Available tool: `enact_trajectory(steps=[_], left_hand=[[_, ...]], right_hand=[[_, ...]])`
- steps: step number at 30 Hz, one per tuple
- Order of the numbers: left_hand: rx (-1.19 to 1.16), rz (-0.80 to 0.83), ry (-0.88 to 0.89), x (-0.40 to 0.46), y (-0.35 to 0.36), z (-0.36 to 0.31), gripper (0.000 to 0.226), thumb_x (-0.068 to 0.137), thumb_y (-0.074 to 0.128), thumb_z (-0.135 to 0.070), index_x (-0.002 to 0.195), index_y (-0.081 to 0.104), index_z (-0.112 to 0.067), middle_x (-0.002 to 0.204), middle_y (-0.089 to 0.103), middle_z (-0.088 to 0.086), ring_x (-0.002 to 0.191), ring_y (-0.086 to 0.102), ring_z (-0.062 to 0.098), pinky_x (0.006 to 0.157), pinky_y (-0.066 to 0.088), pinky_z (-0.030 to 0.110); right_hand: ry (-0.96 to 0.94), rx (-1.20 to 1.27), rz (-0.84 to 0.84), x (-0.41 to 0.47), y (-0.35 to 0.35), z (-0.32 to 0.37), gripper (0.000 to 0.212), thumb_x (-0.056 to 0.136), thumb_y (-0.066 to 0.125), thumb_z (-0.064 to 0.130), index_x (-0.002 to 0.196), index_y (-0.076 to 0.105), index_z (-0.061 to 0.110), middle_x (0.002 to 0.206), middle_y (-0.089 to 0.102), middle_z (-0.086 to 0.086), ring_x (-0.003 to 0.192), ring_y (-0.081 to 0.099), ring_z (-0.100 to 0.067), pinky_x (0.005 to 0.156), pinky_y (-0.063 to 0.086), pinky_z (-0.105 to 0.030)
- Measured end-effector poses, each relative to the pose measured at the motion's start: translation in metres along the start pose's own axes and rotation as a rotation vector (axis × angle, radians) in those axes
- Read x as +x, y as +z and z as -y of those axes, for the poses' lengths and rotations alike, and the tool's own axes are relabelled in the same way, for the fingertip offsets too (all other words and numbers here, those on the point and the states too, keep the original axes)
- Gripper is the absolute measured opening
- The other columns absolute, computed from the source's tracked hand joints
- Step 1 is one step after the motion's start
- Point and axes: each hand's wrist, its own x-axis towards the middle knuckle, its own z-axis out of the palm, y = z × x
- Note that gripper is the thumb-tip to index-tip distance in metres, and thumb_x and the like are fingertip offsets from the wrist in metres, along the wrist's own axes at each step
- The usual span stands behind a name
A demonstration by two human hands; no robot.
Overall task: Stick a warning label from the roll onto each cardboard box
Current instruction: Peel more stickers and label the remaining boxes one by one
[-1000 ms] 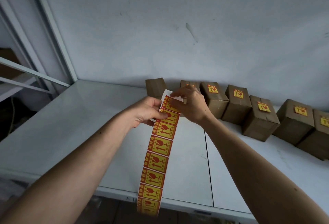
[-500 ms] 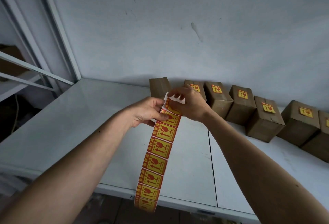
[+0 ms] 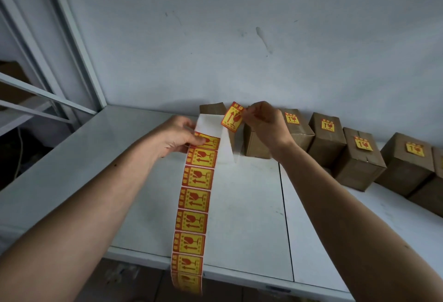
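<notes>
1. Left hand (image 3: 178, 137) fingers pinched on label strip (image 3: 194, 205), frame centre, hanging past tabletop (image 3: 72, 158) edge.
2. Right hand (image 3: 266, 124) fingers pinch one peeled label (image 3: 232, 117), raised before boxes (image 3: 359, 158) along the wall.

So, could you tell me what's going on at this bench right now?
A person is labelling a row of cardboard boxes. The left hand holds the label strip near its top, and the right hand pinches one peeled warning label in the air. Four boxes to the right already carry labels; the leftmost box shows none, and the box behind the right hand has its top hidden.
</notes>
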Motion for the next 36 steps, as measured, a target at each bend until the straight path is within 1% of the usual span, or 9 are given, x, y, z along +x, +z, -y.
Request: enact_trajectory(steps=[4,9,12,16,21,25,28,31,36], left_hand=[[0.199,-0.308,0.008,0.027,-0.029,0.009,0.047,0.070,0.081,-0.001,0.103,0.047,-0.007,0.091,0.058,0.011,0.077,0.062,0.024,0.071,0.058,0.042],[0.700,-0.513,0.087,0.064,-0.072,0.020,0.015,0.077,0.074,-0.011,0.091,0.072,-0.008,0.097,0.069,0.017,0.090,0.066,0.030,0.082,0.050,0.032],[0.814,-0.490,0.103,0.093,-0.086,0.032,0.060,0.072,0.080,-0.020,0.124,0.056,-0.002,0.131,0.050,0.022,0.120,0.053,0.033,0.098,0.042,0.035],[0.858,-0.332,0.166,0.118,-0.085,0.049,0.122,0.063,0.083,-0.001,0.152,0.000,-0.008,0.159,-0.005,0.010,0.148,0.009,0.020,0.112,0.024,0.028],[0.823,-0.293,0.336,0.136,-0.084,0.075,0.131,0.065,0.072,0.019,0.150,-0.016,-0.031,0.159,-0.023,0.002,0.149,0.002,0.029,0.095,0.046,0.041],[0.829,-0.355,0.184,0.143,-0.071,0.098,0.122,0.074,0.071,0.011,0.147,-0.005,-0.050,0.155,-0.033,0.003,0.146,-0.006,0.040,0.107,0.033,0.055],[0.769,-0.533,0.193,0.146,-0.058,0.104,0.083,0.086,0.065,-0.002,0.147,0.023,-0.039,0.159,-0.020,0.010,0.146,-0.010,0.038,0.111,0.028,0.055],[0.746,-0.599,0.417,0.143,-0.045,0.093,0.030,0.093,0.052,-0.013,0.123,0.060,-0.010,0.149,0.035,0.022,0.140,0.027,0.037,0.102,0.037,0.044],[0.235,-0.374,0.243,0.129,-0.011,0.069,0.037,0.096,0.045,-0.038,0.096,0.069,-0.010,0.103,0.070,0.017,0.098,0.065,0.030,0.088,0.050,0.039]], right_hand=[[0.119,0.017,0.005,0.011,0.008,-0.010,0.016,0.088,0.067,0.012,0.074,0.059,0.011,0.078,0.063,-0.009,0.064,0.054,-0.011,0.060,0.041,-0.025],[0.205,-0.076,0.005,0.026,0.024,-0.028,0.015,0.090,0.065,0.021,0.078,0.061,0.013,0.080,0.064,-0.004,0.066,0.055,-0.010,0.059,0.043,-0.024],[0.224,-0.084,-0.025,0.037,0.030,-0.039,0.015,0.091,0.064,0.022,0.091,0.064,0.007,0.076,0.061,0.000,0.065,0.053,-0.010,0.059,0.042,-0.024],[0.228,-0.108,-0.011,0.046,0.036,-0.050,0.017,0.092,0.063,0.022,0.097,0.064,0.006,0.079,0.062,0.002,0.067,0.055,-0.008,0.059,0.042,-0.023],[0.232,-0.082,-0.010,0.049,0.041,-0.060,0.012,0.092,0.062,0.019,0.094,0.062,0.007,0.079,0.061,0.003,0.068,0.055,-0.006,0.060,0.042,-0.021],[0.245,-0.103,0.002,0.047,0.044,-0.068,0.011,0.092,0.063,0.020,0.092,0.063,0.009,0.082,0.063,0.001,0.071,0.055,-0.008,0.064,0.044,-0.024],[0.247,-0.093,-0.003,0.047,0.047,-0.070,0.011,0.091,0.064,0.021,0.093,0.064,0.010,0.084,0.065,0.000,0.072,0.057,-0.008,0.064,0.044,-0.023],[0.243,-0.095,-0.013,0.046,0.051,-0.068,0.010,0.090,0.065,0.021,0.090,0.063,0.012,0.084,0.066,0.001,0.071,0.058,-0.007,0.063,0.045,-0.021],[0.287,-0.035,0.017,0.042,0.057,-0.063,0.009,0.092,0.062,0.020,0.095,0.060,0.012,0.085,0.066,0.003,0.072,0.059,-0.003,0.058,0.044,-0.014]])
